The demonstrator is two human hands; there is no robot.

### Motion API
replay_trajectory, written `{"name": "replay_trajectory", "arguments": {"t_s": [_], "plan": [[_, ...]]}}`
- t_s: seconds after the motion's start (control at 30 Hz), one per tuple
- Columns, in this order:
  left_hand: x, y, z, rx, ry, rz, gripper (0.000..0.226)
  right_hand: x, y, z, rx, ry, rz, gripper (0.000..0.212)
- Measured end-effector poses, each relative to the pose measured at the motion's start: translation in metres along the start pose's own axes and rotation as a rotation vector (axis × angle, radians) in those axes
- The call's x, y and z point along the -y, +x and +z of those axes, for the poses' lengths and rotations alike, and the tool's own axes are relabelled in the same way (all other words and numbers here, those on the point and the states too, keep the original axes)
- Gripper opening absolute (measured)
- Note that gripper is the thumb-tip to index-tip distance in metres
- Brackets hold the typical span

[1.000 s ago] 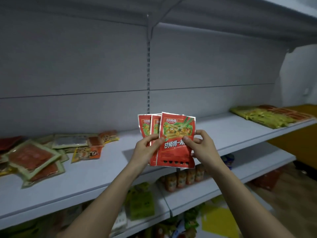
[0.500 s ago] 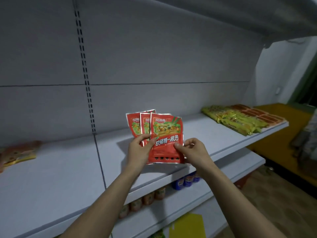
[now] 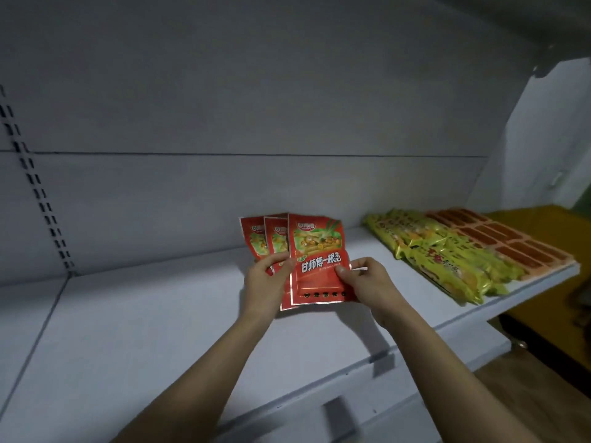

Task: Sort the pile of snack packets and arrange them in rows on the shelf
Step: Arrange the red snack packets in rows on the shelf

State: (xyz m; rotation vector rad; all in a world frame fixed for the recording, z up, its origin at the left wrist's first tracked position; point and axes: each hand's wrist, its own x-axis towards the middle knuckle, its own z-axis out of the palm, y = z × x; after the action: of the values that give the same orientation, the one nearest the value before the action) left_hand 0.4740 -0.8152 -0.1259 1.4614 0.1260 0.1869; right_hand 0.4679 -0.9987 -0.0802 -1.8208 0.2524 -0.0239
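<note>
Head view: the left hand and right hand each pinch three fanned red snack packets above the white shelf. Bare shelf spreads leftward; rows of yellow-green packets and orange packets fill its right end.

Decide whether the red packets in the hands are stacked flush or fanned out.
Fanned out: the red packets overlap, with three top edges stepping leftward, held between the left hand and right hand.
</note>
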Motion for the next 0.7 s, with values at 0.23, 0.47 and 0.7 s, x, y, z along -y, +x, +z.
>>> {"name": "replay_trajectory", "arguments": {"t_s": [0.23, 0.47, 0.7], "plan": [[0.001, 0.020, 0.061, -0.285, -0.221, -0.014, 0.017, -0.018, 0.097, -0.071, -0.048, -0.191, -0.138, 0.015], [0.013, 0.005, 0.092, -0.347, -0.180, -0.030, 0.016, -0.054, 0.116, -0.075, 0.018, -0.918, -0.749, 0.037], [0.009, 0.007, 0.096, -0.346, -0.157, -0.032, 0.015, -0.069, 0.154, -0.073, 0.056, -1.042, -0.742, 0.042]]}}
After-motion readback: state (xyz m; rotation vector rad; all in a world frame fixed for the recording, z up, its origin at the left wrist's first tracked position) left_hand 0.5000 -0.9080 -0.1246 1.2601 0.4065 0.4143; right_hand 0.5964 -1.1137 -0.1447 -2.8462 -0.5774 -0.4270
